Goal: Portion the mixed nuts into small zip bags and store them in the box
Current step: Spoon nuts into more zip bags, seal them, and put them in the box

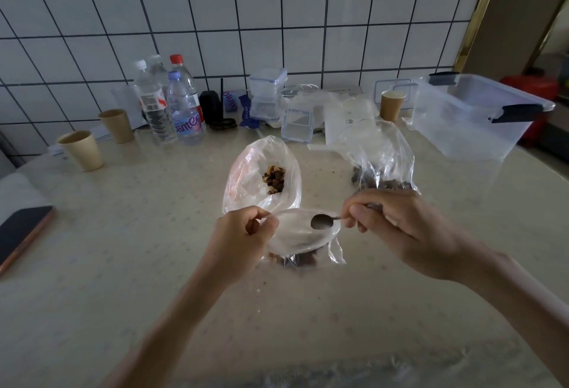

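Just in front of the big nut bag [261,169], the left hand [243,233] pinched the small zip bag [303,238] open at its rim. Right hand [397,227] gripped the spoon [321,221], bowl inside that mouth; the box [474,119] stood well right.

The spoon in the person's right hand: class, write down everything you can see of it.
The spoon is small and looks like dull grey metal. Its oval bowl appears empty and sits at the open mouth of the small zip bag, which the left hand holds open. Its thin handle runs right into the right hand, whose thumb and fingers pinch it, hiding the far end. It lies roughly level, above the table.
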